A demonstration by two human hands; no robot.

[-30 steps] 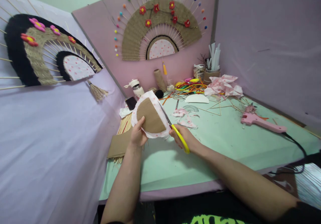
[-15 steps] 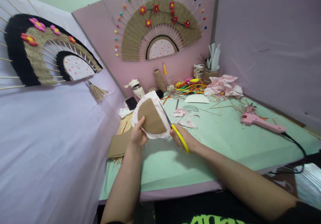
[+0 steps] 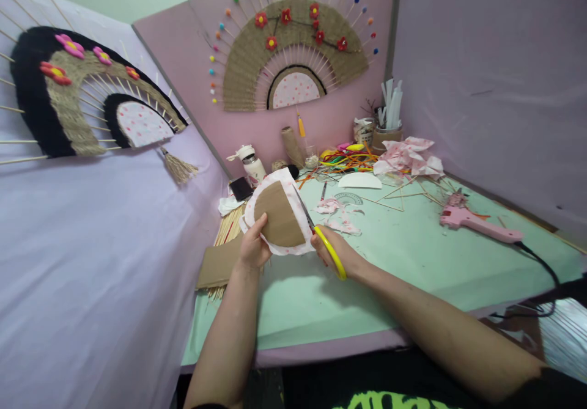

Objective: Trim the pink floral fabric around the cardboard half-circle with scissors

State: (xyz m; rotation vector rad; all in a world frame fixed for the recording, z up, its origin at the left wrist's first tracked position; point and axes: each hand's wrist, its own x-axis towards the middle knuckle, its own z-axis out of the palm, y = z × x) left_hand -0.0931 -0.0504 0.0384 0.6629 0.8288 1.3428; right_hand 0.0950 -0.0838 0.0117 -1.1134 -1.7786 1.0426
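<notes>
My left hand grips a half-round piece of brown cardboard by its curved side, thumb on top. Under the cardboard lies pink-spotted white fabric, which shows as a border all round it. Yellow-handled scissors are in my right hand, fingers closed about the handles. Their dark blades point up and away along the fabric by the cardboard's straight edge. Both hands hold their things above the green tabletop. Part of my right fingers is hidden behind the fabric and handles.
Fabric scraps and a protractor lie beyond my hands. A pink glue gun with a cord rests at right. Cardboard sheets lie on thin sticks at left. A white bottle stands behind. Decorated fans hang on the walls.
The fabric and cardboard have shifted very slightly in my left hand's grip. The scissors stay along the straight side, almost unmoved.
</notes>
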